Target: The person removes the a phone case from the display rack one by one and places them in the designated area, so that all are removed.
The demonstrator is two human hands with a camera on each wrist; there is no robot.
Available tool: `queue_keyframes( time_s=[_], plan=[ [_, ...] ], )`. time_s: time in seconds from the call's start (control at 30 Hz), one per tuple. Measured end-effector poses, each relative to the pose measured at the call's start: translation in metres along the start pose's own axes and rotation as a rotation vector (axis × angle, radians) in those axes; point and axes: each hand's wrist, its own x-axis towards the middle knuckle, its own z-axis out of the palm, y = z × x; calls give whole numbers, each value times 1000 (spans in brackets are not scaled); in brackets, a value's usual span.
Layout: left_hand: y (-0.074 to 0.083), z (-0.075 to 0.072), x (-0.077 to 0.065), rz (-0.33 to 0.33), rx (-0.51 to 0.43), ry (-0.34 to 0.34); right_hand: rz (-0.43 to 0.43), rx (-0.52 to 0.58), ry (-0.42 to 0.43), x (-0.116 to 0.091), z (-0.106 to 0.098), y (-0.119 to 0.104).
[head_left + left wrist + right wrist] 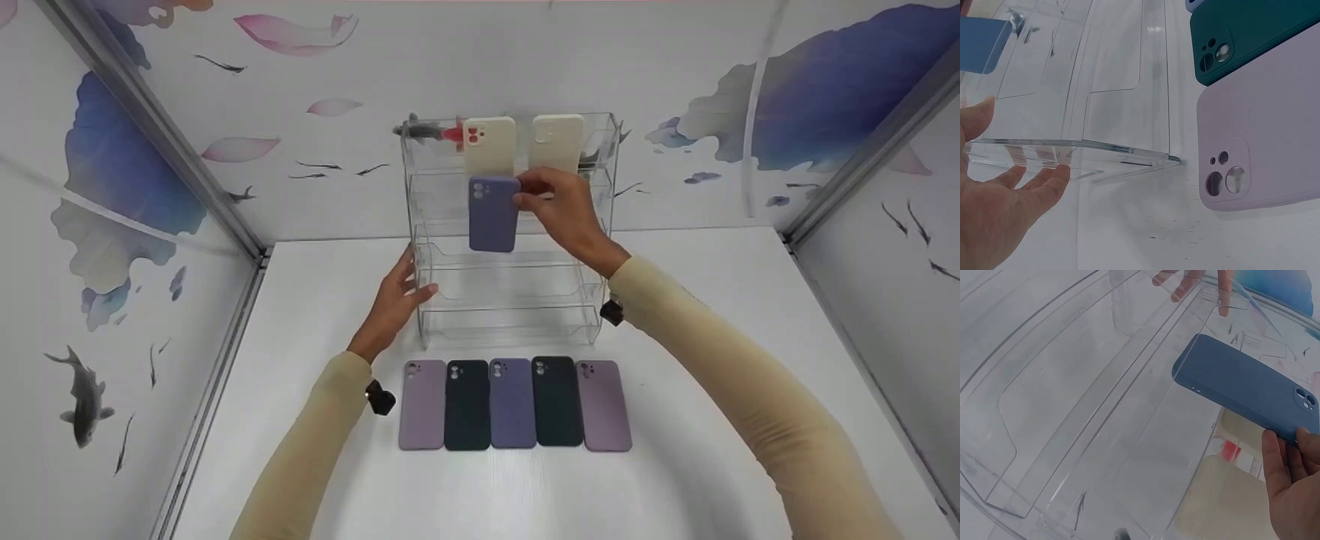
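A clear acrylic display rack (506, 286) with several stepped tiers stands at the back of the white table. My right hand (562, 210) pinches a blue-purple phone case (493, 225) by its side edge, between thumb and fingers. That phone case (1247, 385) is upright in front of the upper tiers, camera cutouts at the top; whether it touches the rack I cannot tell. Two cream phone cases, the left one (489, 146) and the right one (556, 141), stand on the top tier. With thumb and fingers on either side, my left hand (394, 300) holds the rack's left side panel (1106, 145).
In front of the rack lies a row of phone cases: light purple (422, 405), dark green (466, 405), blue-purple (513, 405), dark green (557, 401) and light purple (604, 405). Printed wall panels (375, 195) enclose the table (330, 472) at the back and sides.
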Motion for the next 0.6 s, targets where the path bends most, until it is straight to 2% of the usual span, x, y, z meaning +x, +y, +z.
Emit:
queue_keyframes(
  time_s=[0.6],
  plan=[
    [-1,-1,-1,19,-22,-16,-6,11,51,-19,-25,-15]
  ],
)
